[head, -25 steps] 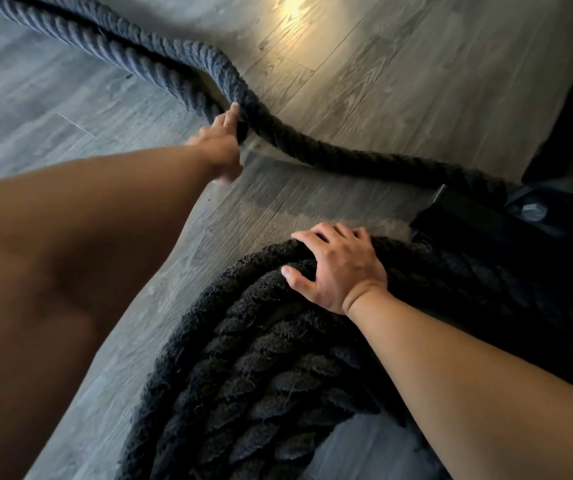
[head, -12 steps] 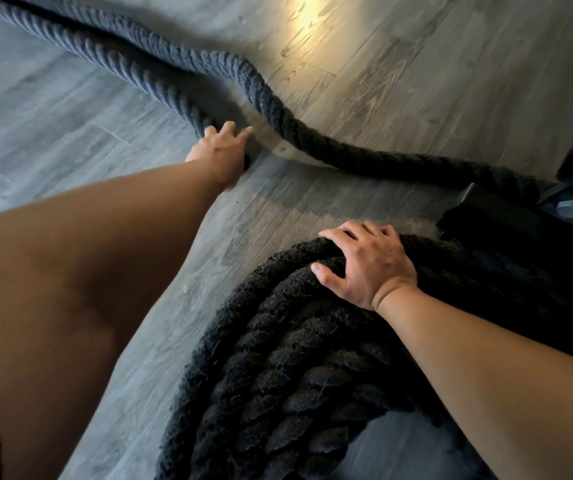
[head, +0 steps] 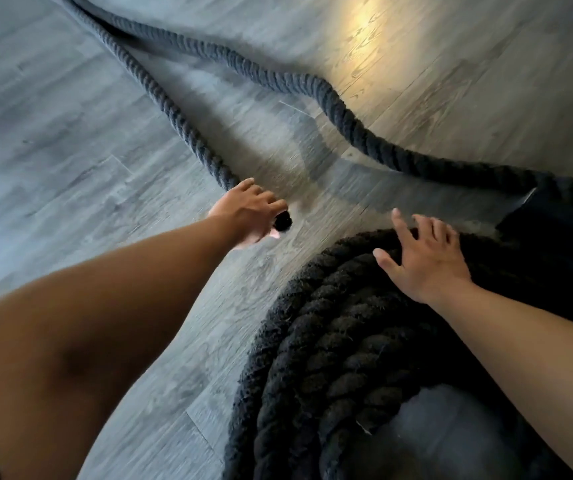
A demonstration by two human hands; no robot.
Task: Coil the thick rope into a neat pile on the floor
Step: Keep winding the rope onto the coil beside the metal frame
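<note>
Right hand (head: 423,259) now splayed (over rope (head: 316,344))

Left grip (head: 247,213) clutches a loose length of thick rope (head: 181,123) just beyond the coiled pile (head: 312,358) on a grey floor (head: 70,150); right grip (head: 423,261) spreads its fingers over the pile.
</note>
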